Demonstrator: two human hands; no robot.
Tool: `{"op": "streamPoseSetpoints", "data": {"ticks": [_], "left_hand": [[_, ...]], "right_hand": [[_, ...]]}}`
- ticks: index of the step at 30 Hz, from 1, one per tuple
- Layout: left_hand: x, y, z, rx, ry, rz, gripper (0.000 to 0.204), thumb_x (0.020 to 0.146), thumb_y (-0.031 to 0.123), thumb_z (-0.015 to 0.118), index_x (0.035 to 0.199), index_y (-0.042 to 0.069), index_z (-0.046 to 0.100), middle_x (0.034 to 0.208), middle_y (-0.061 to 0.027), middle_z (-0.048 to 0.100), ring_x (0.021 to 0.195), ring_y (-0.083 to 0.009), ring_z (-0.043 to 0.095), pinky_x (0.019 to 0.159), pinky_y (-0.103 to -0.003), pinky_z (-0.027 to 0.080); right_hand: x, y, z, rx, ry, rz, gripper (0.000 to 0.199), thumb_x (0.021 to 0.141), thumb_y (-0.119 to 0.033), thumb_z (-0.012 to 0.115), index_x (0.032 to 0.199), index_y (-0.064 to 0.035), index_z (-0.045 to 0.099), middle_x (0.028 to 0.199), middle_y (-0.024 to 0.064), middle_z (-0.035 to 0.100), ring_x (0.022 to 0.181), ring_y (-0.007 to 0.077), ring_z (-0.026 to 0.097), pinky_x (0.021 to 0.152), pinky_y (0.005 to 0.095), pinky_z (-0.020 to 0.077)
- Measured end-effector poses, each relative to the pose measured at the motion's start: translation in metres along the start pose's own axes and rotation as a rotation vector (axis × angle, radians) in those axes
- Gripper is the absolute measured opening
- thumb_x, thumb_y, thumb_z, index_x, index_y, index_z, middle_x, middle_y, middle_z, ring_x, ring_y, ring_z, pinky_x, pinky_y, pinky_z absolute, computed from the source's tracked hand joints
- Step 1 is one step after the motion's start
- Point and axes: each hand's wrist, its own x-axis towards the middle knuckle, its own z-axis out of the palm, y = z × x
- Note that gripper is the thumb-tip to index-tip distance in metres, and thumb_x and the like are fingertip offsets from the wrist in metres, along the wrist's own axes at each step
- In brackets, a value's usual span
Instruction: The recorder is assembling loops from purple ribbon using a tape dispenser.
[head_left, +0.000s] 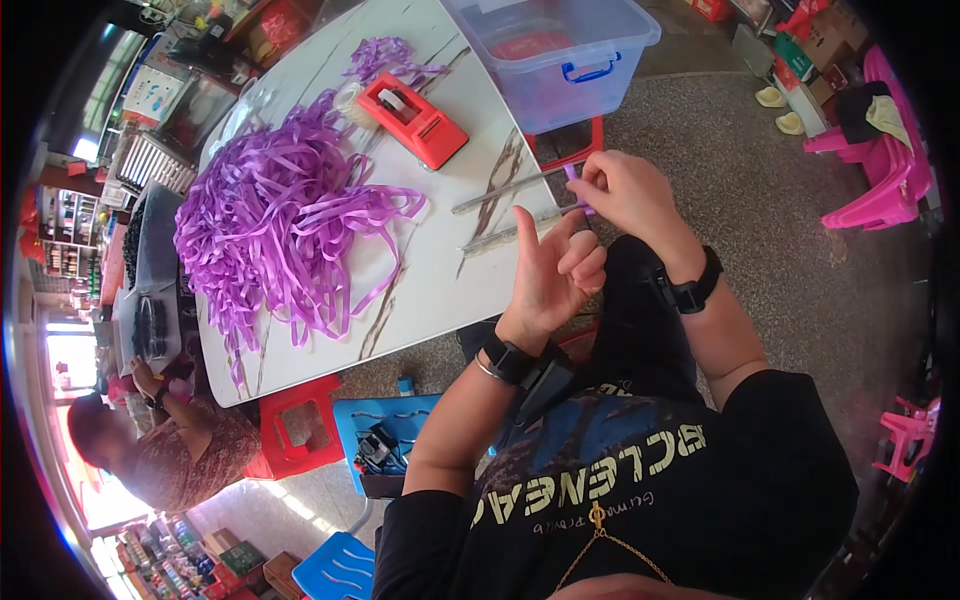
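Two thin parallel rods reach past the right edge of the table, with a short piece of purple ribbon at their near ends. My right hand pinches this ribbon between thumb and fingertips. Just below it, my left hand has its thumb raised apart, its index finger pointing toward the ribbon and the other fingers loosely curled. Whether that index fingertip touches the ribbon is hard to see. A big tangled heap of purple ribbon covers the left part of the table.
On the marbled white table stand a red tape dispenser and a smaller ribbon pile. A clear plastic bin is beyond the right edge. Red stool, blue chair and a seated person are at lower left.
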Motion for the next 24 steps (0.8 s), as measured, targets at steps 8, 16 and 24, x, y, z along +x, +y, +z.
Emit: {"op": "streamPoseSetpoints", "data": {"ticks": [8, 16, 24], "left_hand": [[0.000, -0.001, -0.001, 0.013, 0.029, 0.005, 0.075, 0.079, 0.069, 0.029, 0.113, 0.003, 0.041, 0.055, 0.0036, 0.028, 0.053, -0.0078, 0.029, 0.047, -0.020, 0.025], [0.000, -0.001, 0.000, -0.009, 0.025, -0.001, 0.075, 0.079, 0.069, 0.029, 0.115, 0.004, 0.040, 0.055, 0.0038, 0.028, 0.053, -0.0076, 0.029, 0.047, -0.020, 0.026], [0.000, 0.001, -0.001, 0.015, -0.001, -0.004, 0.073, 0.079, 0.069, 0.029, 0.112, 0.004, 0.040, 0.055, 0.0039, 0.028, 0.053, -0.0075, 0.029, 0.048, -0.020, 0.026]], "right_hand": [[0.016, 0.043, 0.007, 0.526, -0.263, -0.038, 0.017, 0.081, -0.021, 0.059, 0.081, -0.0031, 0.059, 0.072, 0.0002, 0.057, 0.067, 0.0081, 0.051, 0.059, 0.0227, 0.0408], [0.028, 0.068, 0.022, 0.948, -0.603, 0.324, 0.021, 0.084, -0.027, 0.056, 0.099, -0.0118, 0.057, 0.086, -0.0041, 0.057, 0.077, 0.0051, 0.052, 0.067, 0.0207, 0.0420], [0.018, 0.074, 0.040, 1.422, -0.626, 0.376, 0.030, 0.080, -0.032, 0.062, 0.100, -0.0108, 0.057, 0.092, -0.0022, 0.057, 0.083, 0.0085, 0.055, 0.074, 0.0243, 0.0454]]}}
